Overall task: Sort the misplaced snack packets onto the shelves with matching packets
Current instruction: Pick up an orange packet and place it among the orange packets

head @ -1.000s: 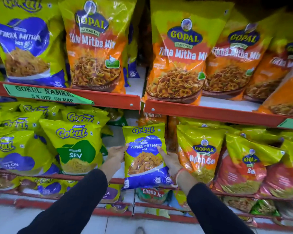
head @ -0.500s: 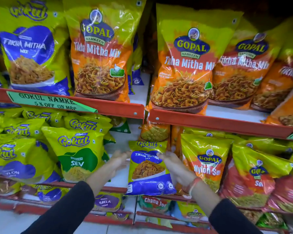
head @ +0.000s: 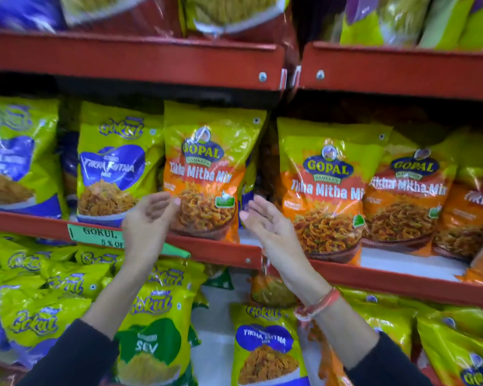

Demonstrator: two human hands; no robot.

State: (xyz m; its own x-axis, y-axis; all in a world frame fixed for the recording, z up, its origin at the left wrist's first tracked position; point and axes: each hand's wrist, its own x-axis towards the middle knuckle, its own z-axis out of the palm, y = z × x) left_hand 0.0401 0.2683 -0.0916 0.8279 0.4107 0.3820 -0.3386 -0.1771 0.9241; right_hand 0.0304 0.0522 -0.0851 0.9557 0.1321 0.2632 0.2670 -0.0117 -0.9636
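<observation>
A yellow-and-orange Gopal Tikha Mitha Mix packet [head: 207,174] stands on the middle red shelf [head: 221,253], right of a yellow-and-blue Gokul Tikha Mitha packet [head: 115,168]. My left hand [head: 148,218] is raised at this Gopal packet's lower left corner, fingers curled and apart, holding nothing. My right hand [head: 265,224] is open beside its lower right edge, palm facing left, not touching it. The small Gokul Tikha Mitha Mix packet [head: 265,346] stands on the lower shelf, below my right wrist. More Gopal Tikha Mitha Mix packets [head: 326,190] fill the shelf section to the right.
A green Gokul price label [head: 101,236] hangs on the shelf edge by my left hand. Gokul Sev packets [head: 154,335] and other Gokul packets crowd the lower left; Gopal packets [head: 457,352] the lower right. A higher red shelf [head: 134,59] holds more packets.
Both hands let go of the small Gokul Tikha Mitha Mix packet, which stays on the lower shelf, and rose to either side of the Gopal packet above. The view tilted upward.
</observation>
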